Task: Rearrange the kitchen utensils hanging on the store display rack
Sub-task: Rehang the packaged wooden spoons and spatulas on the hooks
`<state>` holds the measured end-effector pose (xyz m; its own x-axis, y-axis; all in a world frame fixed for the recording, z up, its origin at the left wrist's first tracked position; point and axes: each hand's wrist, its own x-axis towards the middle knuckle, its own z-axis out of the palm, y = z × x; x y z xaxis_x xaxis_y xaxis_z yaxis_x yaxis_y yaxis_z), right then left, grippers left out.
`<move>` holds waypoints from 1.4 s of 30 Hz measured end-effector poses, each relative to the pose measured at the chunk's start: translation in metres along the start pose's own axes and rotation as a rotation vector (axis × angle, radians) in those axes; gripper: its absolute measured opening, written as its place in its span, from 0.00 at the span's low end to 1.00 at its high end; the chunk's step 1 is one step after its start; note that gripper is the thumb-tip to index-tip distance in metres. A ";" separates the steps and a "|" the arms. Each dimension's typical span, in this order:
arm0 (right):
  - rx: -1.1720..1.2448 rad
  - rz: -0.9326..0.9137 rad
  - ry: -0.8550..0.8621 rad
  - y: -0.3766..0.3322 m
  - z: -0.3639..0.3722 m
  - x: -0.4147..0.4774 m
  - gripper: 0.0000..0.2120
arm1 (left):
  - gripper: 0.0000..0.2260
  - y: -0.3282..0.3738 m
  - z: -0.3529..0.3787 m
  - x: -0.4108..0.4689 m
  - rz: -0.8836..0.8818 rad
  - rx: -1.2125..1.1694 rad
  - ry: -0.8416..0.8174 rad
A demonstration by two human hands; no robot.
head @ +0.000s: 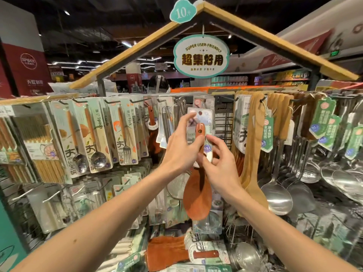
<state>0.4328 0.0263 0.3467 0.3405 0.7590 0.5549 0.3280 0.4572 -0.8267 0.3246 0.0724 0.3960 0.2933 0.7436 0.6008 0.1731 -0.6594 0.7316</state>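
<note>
Head view: left grip (182, 146), right grip (222, 160) pinch wooden spoon (197, 193); tag (207, 148) reads "10.9".

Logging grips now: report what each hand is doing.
Left hand: pinches the top of the card on the wooden rice spoon.
Right hand: grips that spoon's handle.

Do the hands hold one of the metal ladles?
No, the left hand and the right hand hold a brown wooden rice spoon on its card; the metal ladles hang at the right.
</note>
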 end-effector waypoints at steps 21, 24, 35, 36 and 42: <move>-0.199 -0.108 0.068 -0.028 -0.022 0.042 0.23 | 0.18 0.019 0.003 0.054 0.072 0.281 -0.046; -0.223 -0.102 0.056 -0.022 -0.023 0.044 0.25 | 0.19 0.014 -0.001 0.055 0.067 0.301 -0.104; -0.465 0.001 -0.130 0.016 -0.019 0.075 0.34 | 0.17 -0.014 0.013 0.076 0.178 0.567 -0.123; -0.471 -0.005 -0.131 0.018 -0.019 0.079 0.34 | 0.18 -0.017 0.015 0.078 0.178 0.569 -0.129; -0.517 -0.016 -0.137 0.032 -0.023 0.089 0.36 | 0.21 -0.028 0.027 0.085 0.185 0.541 -0.118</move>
<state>0.4935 0.0975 0.3716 0.2249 0.8230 0.5216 0.7356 0.2076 -0.6448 0.3703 0.1513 0.4175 0.4622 0.6138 0.6400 0.5558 -0.7629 0.3303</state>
